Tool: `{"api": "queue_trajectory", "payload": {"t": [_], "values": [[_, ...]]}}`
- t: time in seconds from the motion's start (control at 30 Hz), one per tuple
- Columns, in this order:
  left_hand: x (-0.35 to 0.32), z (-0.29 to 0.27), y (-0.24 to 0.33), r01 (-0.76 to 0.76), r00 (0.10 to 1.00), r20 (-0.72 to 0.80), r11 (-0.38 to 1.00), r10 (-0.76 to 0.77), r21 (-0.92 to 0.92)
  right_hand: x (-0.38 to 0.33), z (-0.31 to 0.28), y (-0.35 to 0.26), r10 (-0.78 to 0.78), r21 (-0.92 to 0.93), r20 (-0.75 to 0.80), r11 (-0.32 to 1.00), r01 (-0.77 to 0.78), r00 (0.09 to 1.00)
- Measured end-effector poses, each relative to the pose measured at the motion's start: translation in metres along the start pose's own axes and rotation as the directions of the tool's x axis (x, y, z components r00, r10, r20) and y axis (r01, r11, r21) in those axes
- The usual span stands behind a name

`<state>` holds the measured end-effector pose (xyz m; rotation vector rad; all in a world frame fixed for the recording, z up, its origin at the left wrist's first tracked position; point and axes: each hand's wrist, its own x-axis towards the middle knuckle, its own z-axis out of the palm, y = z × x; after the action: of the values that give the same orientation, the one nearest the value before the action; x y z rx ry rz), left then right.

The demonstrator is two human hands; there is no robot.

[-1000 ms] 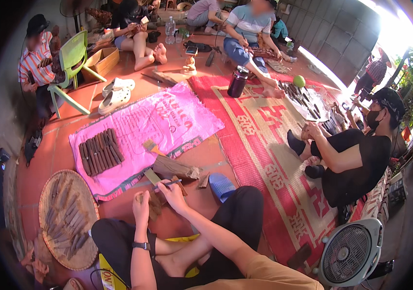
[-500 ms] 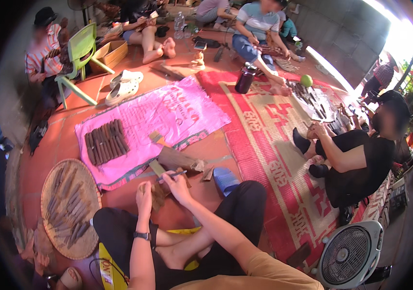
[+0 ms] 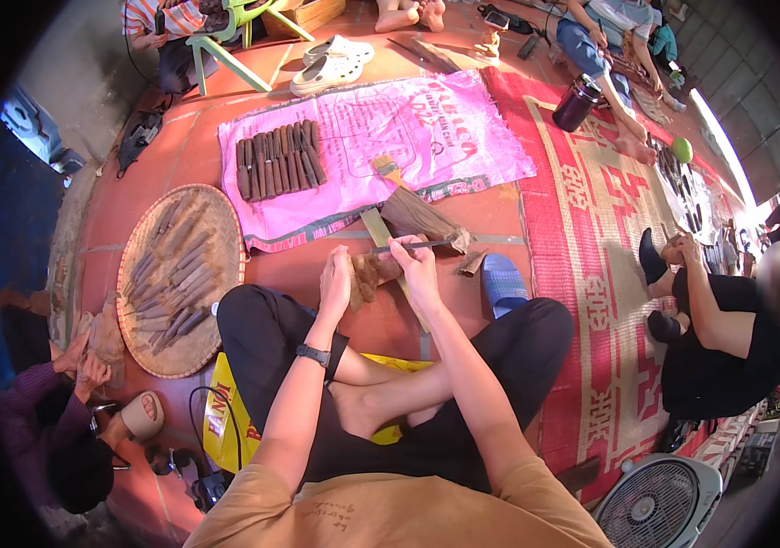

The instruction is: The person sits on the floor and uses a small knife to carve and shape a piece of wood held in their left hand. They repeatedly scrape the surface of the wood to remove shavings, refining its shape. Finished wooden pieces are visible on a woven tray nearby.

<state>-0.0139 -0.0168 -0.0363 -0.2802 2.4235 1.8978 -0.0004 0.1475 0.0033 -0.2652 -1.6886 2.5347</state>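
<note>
My left hand (image 3: 336, 281) is closed at the edge of a rough brown piece (image 3: 371, 276), whose kind I cannot make out. My right hand (image 3: 415, 271) pinches a slim dark tool (image 3: 419, 245), lying nearly level above that piece; I cannot tell whether it is a knife or a file. Beneath my hands runs a narrow greenish strip (image 3: 375, 225), slanting over the tiles. Just beyond lies a folded brown cloth or wooden block (image 3: 419, 219), and past it a flat brush (image 3: 388, 168).
A pink sack (image 3: 362, 137) carries rows of brown sticks (image 3: 278, 163). On the left, a round woven tray (image 3: 148, 342) holds several more. A blue slipper (image 3: 503, 281) sits by my right knee. People sit on both sides; a fan (image 3: 655, 507) stands at lower right.
My view has tilted downward and turned, so the sack, tray and mat appear shifted. Both hands stay close together, the right one still holding the slim tool.
</note>
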Motion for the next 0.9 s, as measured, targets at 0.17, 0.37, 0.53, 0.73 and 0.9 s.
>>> {"api": "queue_trajectory", "payload": {"t": [0.17, 0.37, 0.53, 0.73, 0.9], "values": [[-0.004, 0.001, 0.014, -0.042, 0.999, 0.002, 0.998, 0.042, 0.048, 0.002, -0.005, 0.000, 0.043, 0.014, -0.025, 0.999, -0.042, 0.999], [-0.006, 0.000, 0.012, -0.068, 0.997, -0.029, 0.987, 0.073, 0.145, 0.005, -0.006, 0.010, 0.023, 0.002, -0.040, 1.000, -0.023, 0.999], [-0.007, 0.002, 0.018, -0.049, 0.998, -0.034, 0.989, 0.054, 0.136, 0.004, -0.002, 0.021, -0.044, -0.144, -0.103, 0.989, 0.029, 0.994], [-0.006, 0.002, 0.018, -0.031, 0.999, -0.032, 0.992, 0.035, 0.126, 0.005, -0.002, 0.018, 0.035, -0.103, -0.120, 0.994, -0.048, 0.992], [-0.006, 0.002, 0.018, -0.064, 0.996, -0.054, 0.982, 0.074, 0.177, 0.004, 0.002, 0.013, 0.022, -0.009, -0.105, 1.000, -0.023, 0.994]]}}
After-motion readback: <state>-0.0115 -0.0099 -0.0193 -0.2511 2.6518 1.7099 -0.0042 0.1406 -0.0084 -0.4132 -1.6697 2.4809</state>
